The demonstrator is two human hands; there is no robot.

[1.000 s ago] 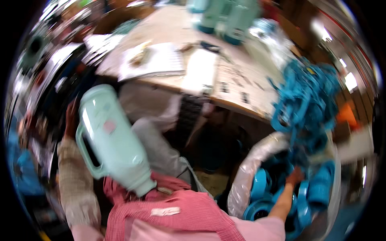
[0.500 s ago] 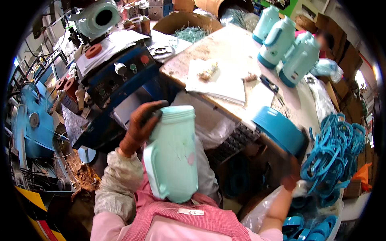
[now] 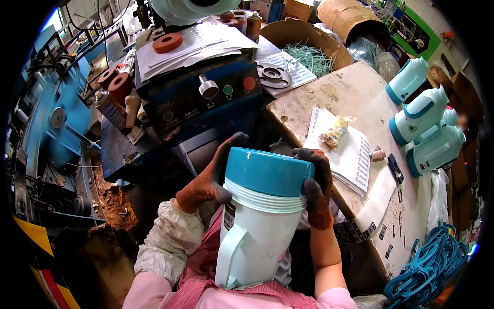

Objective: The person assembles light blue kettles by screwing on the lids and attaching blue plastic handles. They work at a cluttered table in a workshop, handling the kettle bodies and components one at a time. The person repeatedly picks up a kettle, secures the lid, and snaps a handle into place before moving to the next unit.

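A pale mint-green plastic jug body [image 3: 262, 232] stands against my lap with its threaded end up. Its side handle [image 3: 230, 257] faces my left. Over the threaded end sits a teal round base cap [image 3: 267, 170], slightly tilted, with threads still showing below it. My left hand [image 3: 208, 177], in a dark-and-rust work glove, holds the jug at its left, thumb near the threads and fingers by the cap. Gloved likewise, my right hand [image 3: 317, 188] grips the cap's right side, fingers over the top edge and thumb at the side.
A worktable [image 3: 355, 87] at right bears papers [image 3: 342, 149] and several finished mint-and-teal jugs [image 3: 422, 116]. Teal straps [image 3: 427, 265] hang at its near right corner. A machine control box [image 3: 206, 98] with knobs stands ahead left. A cardboard drum [image 3: 303, 33] holds pale strips.
My right hand has come from the lower right to the jug, and the teal cap from the table edge is now on its threaded end. The view has shifted.
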